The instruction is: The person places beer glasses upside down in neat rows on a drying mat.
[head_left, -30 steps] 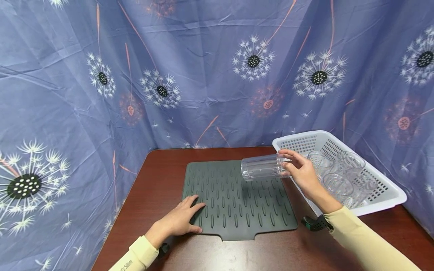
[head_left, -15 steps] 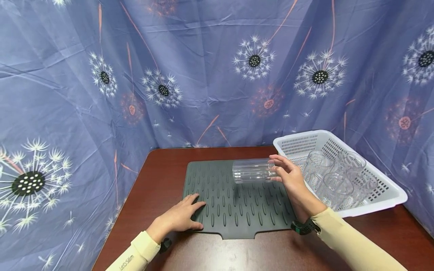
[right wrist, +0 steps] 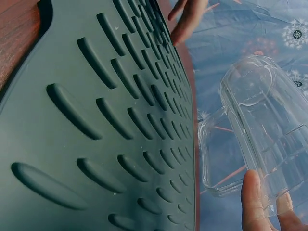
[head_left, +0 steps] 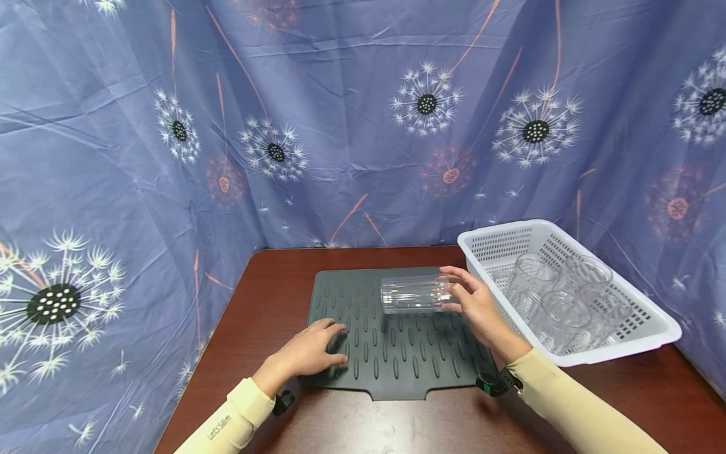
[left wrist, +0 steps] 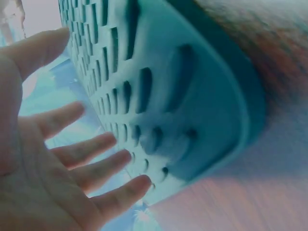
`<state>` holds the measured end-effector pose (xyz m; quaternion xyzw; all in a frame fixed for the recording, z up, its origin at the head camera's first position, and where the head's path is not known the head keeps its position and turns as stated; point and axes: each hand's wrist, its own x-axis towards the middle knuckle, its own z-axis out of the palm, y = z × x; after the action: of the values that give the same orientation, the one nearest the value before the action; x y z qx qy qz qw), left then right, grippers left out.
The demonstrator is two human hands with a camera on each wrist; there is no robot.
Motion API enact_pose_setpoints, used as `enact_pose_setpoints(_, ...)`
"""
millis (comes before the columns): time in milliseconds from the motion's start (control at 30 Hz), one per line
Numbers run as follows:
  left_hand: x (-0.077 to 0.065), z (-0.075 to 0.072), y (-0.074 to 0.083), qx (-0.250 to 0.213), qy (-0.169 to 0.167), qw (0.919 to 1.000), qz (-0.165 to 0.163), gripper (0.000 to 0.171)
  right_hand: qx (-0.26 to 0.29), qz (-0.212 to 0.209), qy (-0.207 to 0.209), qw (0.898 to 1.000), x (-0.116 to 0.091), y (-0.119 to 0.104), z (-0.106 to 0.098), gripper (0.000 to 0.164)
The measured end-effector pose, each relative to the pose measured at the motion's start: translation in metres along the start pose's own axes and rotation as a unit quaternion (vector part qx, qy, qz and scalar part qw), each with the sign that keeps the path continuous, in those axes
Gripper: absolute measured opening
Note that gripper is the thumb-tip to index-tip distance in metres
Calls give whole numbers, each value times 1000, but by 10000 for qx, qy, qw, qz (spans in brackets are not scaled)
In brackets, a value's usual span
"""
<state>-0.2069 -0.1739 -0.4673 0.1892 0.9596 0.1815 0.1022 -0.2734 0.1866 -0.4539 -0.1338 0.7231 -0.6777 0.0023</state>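
Observation:
A clear glass mug lies sideways in the air above the dark green ridged mat. My right hand pinches its right end between thumb and fingers. The base points left. In the right wrist view, the mug shows a clear handle loop on the side towards the mat; from the head this loop is hidden. My left hand is at the mat's left edge, fingers spread and holding nothing. In the left wrist view, its palm and fingers stand apart from one another beside the mat.
A white perforated plastic basket stands to the right, with several clear glasses inside. Both it and the mat lie on a reddish-brown table. A blue dandelion-print cloth hangs behind and at the sides.
My right hand has carried the mug left and slightly down, away from the basket and over the mat. The left hand has shifted slightly right and up at the mat's edge.

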Motion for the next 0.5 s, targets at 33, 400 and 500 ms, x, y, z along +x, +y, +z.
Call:
enact_pose_setpoints(33, 2, -1, 1, -71, 78, 9999, 19, 70, 40, 30, -12, 10000, 1, 0, 1, 43)
enact_pose_setpoints(400, 21, -8, 18, -976, 1121, 9880, 409, 78, 105, 121, -22, 9999, 6, 7, 13, 39)
enact_pose_setpoints(500, 26, -10, 27, -1615, 1153, 9792, 416, 82, 201, 190, -56, 9996, 7, 8, 17, 37)
